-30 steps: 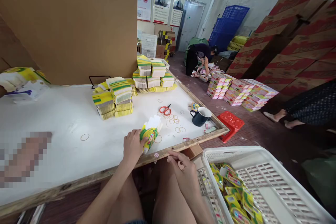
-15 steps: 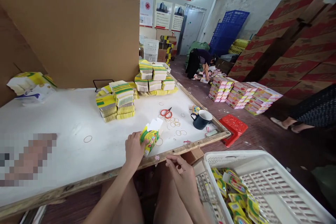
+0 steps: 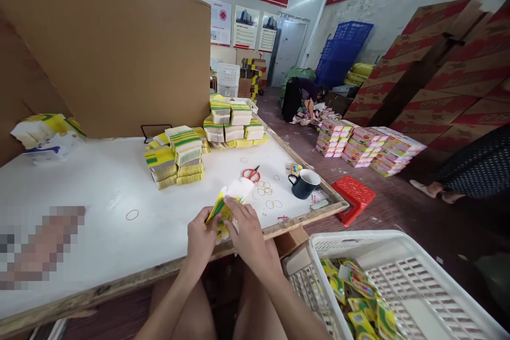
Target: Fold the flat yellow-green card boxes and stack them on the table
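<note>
A small yellow and green carton (image 3: 220, 211) with white flaps at its top is held over the near edge of the white table (image 3: 99, 244). My left hand (image 3: 201, 234) is closed around its left side. On its right side lies my right hand (image 3: 246, 223), its fingers bent against the carton near the white flaps. Just beyond the hands are red-handled scissors (image 3: 252, 174) and several loose rubber bands (image 3: 264, 189). A dark mug (image 3: 305, 184) stands near the table's right corner.
Stacks of flat yellow cartons (image 3: 183, 149) stand farther back, before a tall cardboard sheet (image 3: 119, 53). A white basket (image 3: 422, 249) with yellow packets is at the lower right, near a red stool (image 3: 354, 194). A person (image 3: 298, 96) bends over beside pink boxes (image 3: 362, 143).
My right hand has moved up and left from beside the table edge onto the carton. The carton has shifted slightly left and tilted in my left hand.
</note>
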Available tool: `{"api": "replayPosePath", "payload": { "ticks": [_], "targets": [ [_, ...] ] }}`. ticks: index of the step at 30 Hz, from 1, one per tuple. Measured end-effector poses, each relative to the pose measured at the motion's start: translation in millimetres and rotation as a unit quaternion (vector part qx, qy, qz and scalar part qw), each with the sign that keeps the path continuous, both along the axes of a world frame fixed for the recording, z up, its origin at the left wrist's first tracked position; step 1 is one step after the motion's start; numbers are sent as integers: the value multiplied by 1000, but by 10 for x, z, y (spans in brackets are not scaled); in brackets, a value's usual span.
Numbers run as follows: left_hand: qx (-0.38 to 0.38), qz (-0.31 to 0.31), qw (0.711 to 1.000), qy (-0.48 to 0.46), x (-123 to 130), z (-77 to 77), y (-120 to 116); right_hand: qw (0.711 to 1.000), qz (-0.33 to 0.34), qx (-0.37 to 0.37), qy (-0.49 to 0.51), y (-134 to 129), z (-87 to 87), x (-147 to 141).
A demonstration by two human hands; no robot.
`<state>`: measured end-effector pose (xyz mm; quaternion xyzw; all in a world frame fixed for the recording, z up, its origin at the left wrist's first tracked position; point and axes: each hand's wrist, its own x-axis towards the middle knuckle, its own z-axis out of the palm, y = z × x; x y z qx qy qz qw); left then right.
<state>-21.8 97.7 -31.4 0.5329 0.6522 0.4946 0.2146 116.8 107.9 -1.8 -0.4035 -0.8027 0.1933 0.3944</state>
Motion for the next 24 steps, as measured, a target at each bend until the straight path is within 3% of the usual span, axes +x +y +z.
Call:
{"api": "replayPosePath", "payload": {
  "ticks": [5,8,10,13,18,24],
  "targets": [
    [6,16,999,-49,-2,-107,22,999,7,-26,40,171,-211,-208],
    [16,31,996,-82,-13,-130,24,994,-11,-46,96,225,-227,-260],
    [20,29,993,-116,-44,-72,-6,989,-24,-59,132,249,-182,-263],
    [-13,-28,979,-200,-133,111,-93,981,-28,-72,176,219,-50,-235],
    [-109,-153,912,-366,-188,396,-273,970,-2,-86,225,-23,182,-205],
    [-149,-208,833,-490,-12,411,-425,953,18,-139,268,-250,259,-134]
  ]
}}
